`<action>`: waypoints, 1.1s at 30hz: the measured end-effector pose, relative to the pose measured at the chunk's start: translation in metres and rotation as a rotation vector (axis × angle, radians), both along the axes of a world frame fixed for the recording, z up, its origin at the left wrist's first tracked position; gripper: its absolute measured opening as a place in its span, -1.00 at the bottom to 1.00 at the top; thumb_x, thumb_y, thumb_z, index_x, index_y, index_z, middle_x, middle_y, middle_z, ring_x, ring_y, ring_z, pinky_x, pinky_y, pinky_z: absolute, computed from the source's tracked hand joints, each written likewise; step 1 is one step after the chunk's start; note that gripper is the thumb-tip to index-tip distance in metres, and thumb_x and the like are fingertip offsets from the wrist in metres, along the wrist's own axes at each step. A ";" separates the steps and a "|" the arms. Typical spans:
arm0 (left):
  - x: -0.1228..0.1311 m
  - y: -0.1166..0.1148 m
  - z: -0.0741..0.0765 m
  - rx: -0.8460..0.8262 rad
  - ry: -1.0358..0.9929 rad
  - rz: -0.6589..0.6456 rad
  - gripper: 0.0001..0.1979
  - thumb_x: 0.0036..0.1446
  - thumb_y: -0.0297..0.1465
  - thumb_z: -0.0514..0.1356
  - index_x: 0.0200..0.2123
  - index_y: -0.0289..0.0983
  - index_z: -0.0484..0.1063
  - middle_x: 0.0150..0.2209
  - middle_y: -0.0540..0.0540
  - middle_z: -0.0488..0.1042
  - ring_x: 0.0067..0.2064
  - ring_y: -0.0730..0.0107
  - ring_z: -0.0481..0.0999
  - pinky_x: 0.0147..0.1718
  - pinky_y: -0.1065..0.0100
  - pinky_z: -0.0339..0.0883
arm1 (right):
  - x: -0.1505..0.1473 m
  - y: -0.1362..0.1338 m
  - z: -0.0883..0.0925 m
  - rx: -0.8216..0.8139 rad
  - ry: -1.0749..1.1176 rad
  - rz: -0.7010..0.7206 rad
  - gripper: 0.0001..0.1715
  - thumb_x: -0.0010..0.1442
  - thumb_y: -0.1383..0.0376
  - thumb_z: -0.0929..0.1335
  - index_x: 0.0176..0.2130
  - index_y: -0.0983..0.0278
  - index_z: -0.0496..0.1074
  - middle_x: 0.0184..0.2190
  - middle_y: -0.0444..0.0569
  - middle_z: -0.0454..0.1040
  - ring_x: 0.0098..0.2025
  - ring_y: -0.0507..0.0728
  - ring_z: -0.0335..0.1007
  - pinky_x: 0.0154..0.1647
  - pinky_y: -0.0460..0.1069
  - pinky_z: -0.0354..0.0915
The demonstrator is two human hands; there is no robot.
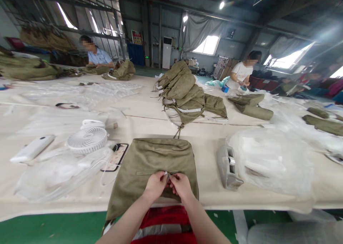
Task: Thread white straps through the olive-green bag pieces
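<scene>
An olive green cloth bag (150, 162) lies flat on the table's front edge, hanging a little over it. Both hands meet at the zipper line across its middle. My left hand (155, 185) is closed in a pinch on a small white piece at the zipper (165, 173). My right hand (180, 185) is closed right beside it, fingers pinched on the fabric at the same spot. What exactly sits between the fingertips is too small to name.
A white fan (87, 139), a white power bank (32, 148), a phone (115, 157) and crumpled plastic lie left. A tape dispenser (227, 165) and clear bags (270, 158) lie right. More olive bags (184, 94) are piled behind. Two people work at the far side.
</scene>
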State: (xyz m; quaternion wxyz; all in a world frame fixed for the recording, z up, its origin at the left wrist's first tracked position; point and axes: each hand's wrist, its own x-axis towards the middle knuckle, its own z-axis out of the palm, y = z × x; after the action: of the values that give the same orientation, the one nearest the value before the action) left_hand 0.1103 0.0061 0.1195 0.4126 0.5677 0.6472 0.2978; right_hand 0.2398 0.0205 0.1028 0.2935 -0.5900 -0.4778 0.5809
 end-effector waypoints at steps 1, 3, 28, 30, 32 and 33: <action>-0.001 0.000 0.000 0.015 0.039 -0.006 -0.71 0.14 -0.38 -0.01 -0.52 -0.24 0.44 -0.58 -0.05 0.47 -0.50 0.39 0.44 -0.47 0.42 0.18 | -0.003 0.001 -0.002 -0.013 0.054 -0.047 -0.65 0.04 0.07 0.35 -0.54 0.29 0.32 -0.71 -0.20 0.34 -0.80 -0.09 0.08 -0.81 -0.16 -0.12; -0.002 -0.001 -0.003 0.034 0.083 -0.013 -0.72 0.15 -0.39 -0.01 -0.48 -0.25 0.45 -0.54 -0.05 0.49 -0.48 0.40 0.44 -0.46 0.44 0.17 | -0.008 0.003 -0.003 -0.030 0.140 -0.107 -0.62 -0.02 0.05 0.38 -0.57 0.29 0.30 -0.72 -0.19 0.33 -0.80 -0.11 0.05 -0.82 -0.17 -0.13; -0.006 -0.016 0.006 0.271 0.575 0.050 -0.79 0.20 -0.42 0.07 -0.27 -0.17 0.53 -0.31 -0.05 0.52 -0.28 0.37 0.50 -0.28 0.39 0.32 | -0.017 0.001 -0.012 -0.060 0.368 -0.104 -0.59 -0.15 0.03 0.41 -0.65 0.28 0.27 -0.78 -0.23 0.23 -0.82 -0.14 -0.14 -0.80 -0.12 -0.30; -0.003 -0.022 0.002 0.438 0.767 -0.035 -0.76 0.17 -0.48 0.08 -0.16 -0.21 0.50 -0.29 -0.09 0.50 -0.24 0.30 0.49 -0.27 0.32 0.36 | -0.019 0.001 -0.013 -0.072 0.396 -0.137 -0.61 -0.18 0.06 0.42 -0.66 0.28 0.27 -0.79 -0.22 0.22 -0.82 -0.14 -0.14 -0.80 -0.12 -0.31; -0.002 -0.029 -0.004 0.564 0.924 -0.129 -0.68 0.12 -0.55 0.10 -0.05 -0.28 0.45 -0.27 -0.12 0.48 -0.23 0.25 0.48 -0.29 0.28 0.40 | -0.019 0.001 -0.014 -0.084 0.414 -0.149 -0.63 -0.19 0.08 0.42 -0.66 0.29 0.29 -0.79 -0.23 0.22 -0.82 -0.14 -0.14 -0.80 -0.12 -0.31; -0.002 -0.031 -0.006 0.604 0.979 -0.157 -0.64 0.10 -0.57 0.11 -0.02 -0.31 0.43 -0.27 -0.13 0.48 -0.23 0.25 0.48 -0.30 0.28 0.41 | -0.019 0.001 -0.013 -0.086 0.420 -0.150 -0.64 -0.19 0.09 0.43 -0.66 0.29 0.30 -0.79 -0.22 0.22 -0.82 -0.14 -0.14 -0.80 -0.13 -0.31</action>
State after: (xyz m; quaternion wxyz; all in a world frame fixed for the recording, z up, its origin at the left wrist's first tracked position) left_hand 0.1082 -0.0251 0.1131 -0.0943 0.7781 0.6049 0.1405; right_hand 0.2211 0.0210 0.0897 0.4035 -0.5019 -0.3356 0.6875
